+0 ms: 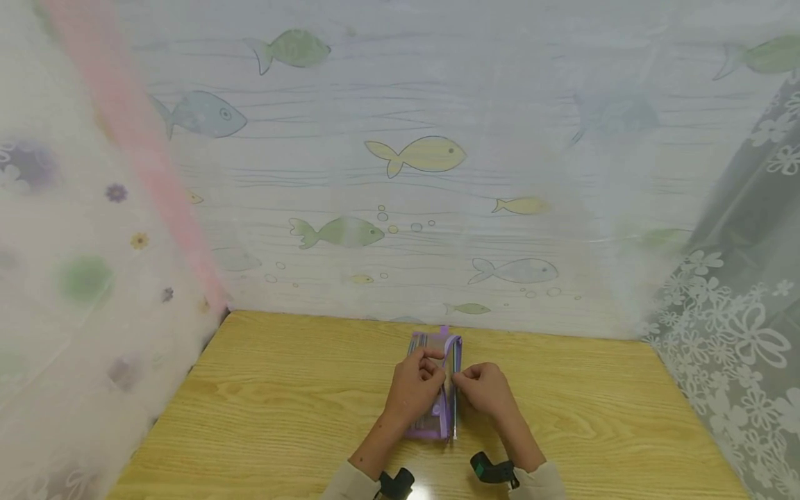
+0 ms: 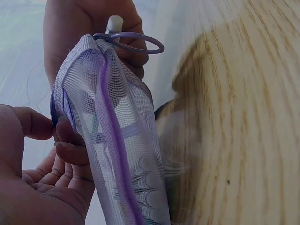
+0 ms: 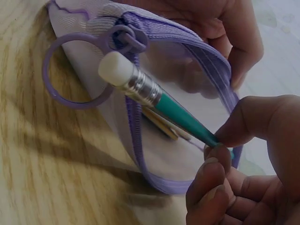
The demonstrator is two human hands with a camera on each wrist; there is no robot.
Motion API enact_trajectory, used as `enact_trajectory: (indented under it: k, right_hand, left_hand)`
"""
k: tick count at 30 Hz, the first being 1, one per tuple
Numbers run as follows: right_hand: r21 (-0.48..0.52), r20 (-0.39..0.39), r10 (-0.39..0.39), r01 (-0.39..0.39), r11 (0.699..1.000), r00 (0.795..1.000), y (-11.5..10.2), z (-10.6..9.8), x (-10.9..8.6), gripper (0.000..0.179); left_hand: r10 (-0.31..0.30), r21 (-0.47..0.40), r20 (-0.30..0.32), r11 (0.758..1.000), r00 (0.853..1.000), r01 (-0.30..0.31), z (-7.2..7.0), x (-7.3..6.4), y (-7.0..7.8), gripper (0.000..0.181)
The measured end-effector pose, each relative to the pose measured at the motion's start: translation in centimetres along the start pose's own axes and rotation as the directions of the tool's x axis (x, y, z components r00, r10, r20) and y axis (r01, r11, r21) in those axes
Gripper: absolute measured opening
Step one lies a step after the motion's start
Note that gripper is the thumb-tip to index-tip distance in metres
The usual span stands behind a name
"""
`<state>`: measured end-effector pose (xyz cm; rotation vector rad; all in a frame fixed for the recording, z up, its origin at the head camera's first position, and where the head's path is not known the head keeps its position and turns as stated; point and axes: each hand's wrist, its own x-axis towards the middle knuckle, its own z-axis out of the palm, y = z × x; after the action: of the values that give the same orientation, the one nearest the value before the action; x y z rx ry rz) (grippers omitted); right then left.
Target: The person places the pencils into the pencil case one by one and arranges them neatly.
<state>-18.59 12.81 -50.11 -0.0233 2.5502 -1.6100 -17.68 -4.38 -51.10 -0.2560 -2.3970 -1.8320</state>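
A see-through mesh pencil case (image 1: 427, 435) with purple trim lies lengthwise on the table, its zipper open. My left hand (image 1: 414, 385) pinches the edge of the opening; in the left wrist view its thumb and fingertips meet at the zipper tape. Between thumb and fingers my right hand (image 1: 487, 390) pinches a teal pencil (image 3: 183, 115) with a metal band and white eraser. The pencil lies across the opening, eraser end near the purple ring pull (image 3: 51, 77). Inside the case, gold-coloured slim items (image 3: 161, 123) show in the right wrist view.
The case rests on a wood-grain table (image 1: 281, 389). A fish-patterned curtain (image 1: 412, 90) hangs behind the table, with a flowered sheet (image 1: 75, 229) on the left and a grey-and-white floral one (image 1: 737, 333) on the right. Black wrist cameras (image 1: 490, 469) sit at both cuffs.
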Motion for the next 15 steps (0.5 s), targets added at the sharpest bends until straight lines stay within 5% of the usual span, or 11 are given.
enact_trajectory:
  k: [15]
  right_hand:
    - [0.118,-0.080,0.088,-0.078,0.990,0.993,0.5,1.1,1.0,0.021]
  left_hand:
    - [-0.004,0.013,0.014,1.000,1.000,0.004,-0.2,0.8,-0.6,0.027]
